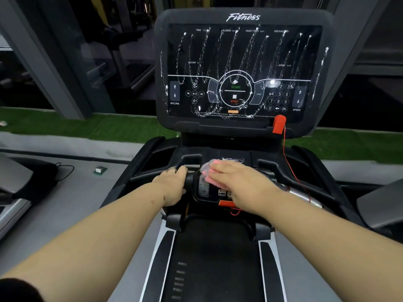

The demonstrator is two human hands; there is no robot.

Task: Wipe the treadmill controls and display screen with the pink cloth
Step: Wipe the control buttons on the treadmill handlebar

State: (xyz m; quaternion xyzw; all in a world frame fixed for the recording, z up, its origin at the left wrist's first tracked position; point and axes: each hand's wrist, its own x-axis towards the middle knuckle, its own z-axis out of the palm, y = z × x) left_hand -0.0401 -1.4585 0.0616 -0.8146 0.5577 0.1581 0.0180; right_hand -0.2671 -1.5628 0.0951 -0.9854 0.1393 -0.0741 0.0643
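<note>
dark treadmill belt (216, 258) ran below. left hand (174, 184) gripped the handlebar (189, 179); right hand (237, 182) lay flat, pressing the pink cloth (207, 171) onto the control panel (205, 190). white streaks covered the display screen (242, 70); green turf (87, 127) lay beyond.

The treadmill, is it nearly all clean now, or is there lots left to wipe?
Nothing looks finished yet. In hand: the right hand presses the pink cloth onto the small black control panel between the handlebars, while the left hand grips the black handlebar. Left: the big black display screen is covered in white zigzag foam streaks, so most of the job remains.
</note>
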